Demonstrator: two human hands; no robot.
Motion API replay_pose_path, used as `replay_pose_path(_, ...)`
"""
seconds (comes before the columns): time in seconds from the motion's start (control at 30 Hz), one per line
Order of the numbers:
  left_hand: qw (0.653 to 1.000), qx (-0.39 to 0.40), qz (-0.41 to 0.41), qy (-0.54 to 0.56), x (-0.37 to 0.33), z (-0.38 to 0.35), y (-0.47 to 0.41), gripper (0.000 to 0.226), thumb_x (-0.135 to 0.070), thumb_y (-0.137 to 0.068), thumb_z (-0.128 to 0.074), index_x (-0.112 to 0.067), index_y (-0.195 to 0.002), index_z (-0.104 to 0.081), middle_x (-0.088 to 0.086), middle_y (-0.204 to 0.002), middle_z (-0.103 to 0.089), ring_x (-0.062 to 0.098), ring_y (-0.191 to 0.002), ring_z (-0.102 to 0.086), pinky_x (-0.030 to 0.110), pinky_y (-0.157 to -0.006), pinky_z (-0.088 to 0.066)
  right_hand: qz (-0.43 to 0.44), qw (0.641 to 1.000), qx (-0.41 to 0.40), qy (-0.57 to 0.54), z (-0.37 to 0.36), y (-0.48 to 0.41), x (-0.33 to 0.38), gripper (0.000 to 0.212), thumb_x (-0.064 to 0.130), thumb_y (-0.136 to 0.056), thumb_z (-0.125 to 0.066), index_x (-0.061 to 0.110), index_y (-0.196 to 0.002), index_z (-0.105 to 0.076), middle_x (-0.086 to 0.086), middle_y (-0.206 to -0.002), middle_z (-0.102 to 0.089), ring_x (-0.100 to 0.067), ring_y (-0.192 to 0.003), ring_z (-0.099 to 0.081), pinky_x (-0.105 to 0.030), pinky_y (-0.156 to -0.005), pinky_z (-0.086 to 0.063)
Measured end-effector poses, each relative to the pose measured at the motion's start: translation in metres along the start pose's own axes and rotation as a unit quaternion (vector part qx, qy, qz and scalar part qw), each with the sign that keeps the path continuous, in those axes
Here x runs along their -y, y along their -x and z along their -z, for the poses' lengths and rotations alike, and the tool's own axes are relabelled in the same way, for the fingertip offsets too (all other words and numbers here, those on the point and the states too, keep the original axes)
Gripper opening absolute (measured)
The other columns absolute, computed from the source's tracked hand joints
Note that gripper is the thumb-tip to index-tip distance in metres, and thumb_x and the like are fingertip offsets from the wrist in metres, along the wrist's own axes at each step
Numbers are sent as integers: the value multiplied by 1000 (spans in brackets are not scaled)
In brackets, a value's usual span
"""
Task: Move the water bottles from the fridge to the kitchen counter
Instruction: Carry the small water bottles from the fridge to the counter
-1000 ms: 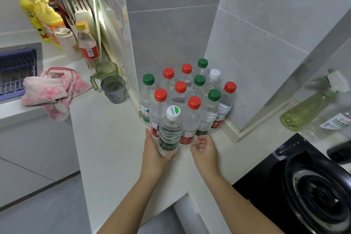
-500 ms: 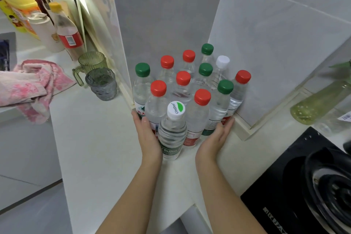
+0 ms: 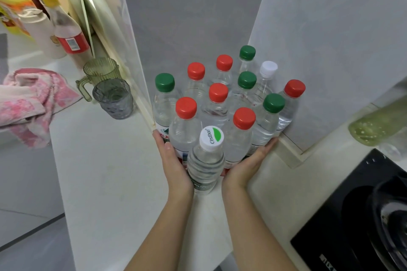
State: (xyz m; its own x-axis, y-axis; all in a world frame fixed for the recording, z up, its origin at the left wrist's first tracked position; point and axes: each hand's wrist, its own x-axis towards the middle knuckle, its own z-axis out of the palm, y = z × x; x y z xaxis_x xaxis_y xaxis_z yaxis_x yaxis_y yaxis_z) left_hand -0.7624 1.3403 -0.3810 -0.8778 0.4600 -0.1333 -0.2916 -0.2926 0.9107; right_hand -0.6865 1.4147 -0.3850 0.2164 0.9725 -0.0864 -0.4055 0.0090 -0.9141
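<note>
Your left hand [image 3: 175, 160] and right hand [image 3: 245, 166] press flat, fingers straight, against the near water bottles [image 3: 206, 165] (all upright), probably packing them into the counter [image 3: 105, 171] corner.

The water bottles [image 3: 220, 103] stand packed together on the counter [image 3: 105, 171], in the far corner where two walls meet. The nearest bottle [image 3: 206, 167] stands in front of the cluster, between the left hand [image 3: 174, 165] and the right hand [image 3: 246, 165], which lie flat against the cluster's two sides. Left of the bottles a tumbler [image 3: 113, 99] stands just in front of a mug [image 3: 100, 72], with a towel [image 3: 26, 99] farther left. A stove [image 3: 356, 215] lies near right, and a spray bottle [image 3: 378, 125] beyond it.
</note>
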Motion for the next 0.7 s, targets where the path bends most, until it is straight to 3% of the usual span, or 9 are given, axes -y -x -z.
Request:
replay_pose_path(0.13,1000,4,1,10,1,1,-1,100,-87,-70,-49,-33,-152,-29,-13,-155,-35,7,-142,-34,42,-120,-23,-1,1000,6,8,-1,2,4,80,91,-68,-48,64,-141,-29,15,-162,-24,-10,-149,-26,-46,-122,-25)
replay_pose_path(0.23,1000,10,-8,11,1,3,-4,105,-88,-66,-52,-29,-151,-32,-8,-155,-37,11,-143,-34,44,-120,-23,2,1000,19,9,3,-2,6,80,76,-82,-44,45,-152,-26,13,-162,-26,-9,-148,-28,-46,-122,-25)
replay_pose_path(0.37,999,22,-31,35,1,7,1,85,-74,-82,-48,-26,-151,-32,-7,-155,-37,12,-143,-33,45,-120,-22,21,999,14,29,14,-6,9,72,46,-87,-38,28,-156,-25,7,-162,-27,-10,-148,-27,-45,-122,-25)
replay_pose_path(0.53,997,15,-71,27,9,3,12,68,-53,-91,-38,-28,-153,-28,-6,-157,-33,14,-145,-29,48,-120,-21,-1,1000,6,1,6,-7,7,79,57,-85,-36,32,-158,-16,13,-163,-20,-6,-146,-28,-40,-122,-26)
replay_pose_path(0.7,996,6,-81,44,11,0,6,68,-47,-89,-35,-27,-154,-26,-9,-156,-34,11,-144,-31,45,-121,-21,22,999,-18,-18,0,-8,2,85,63,-80,-36,31,-157,-19,10,-163,-22,-7,-147,-27,-40,-122,-26)
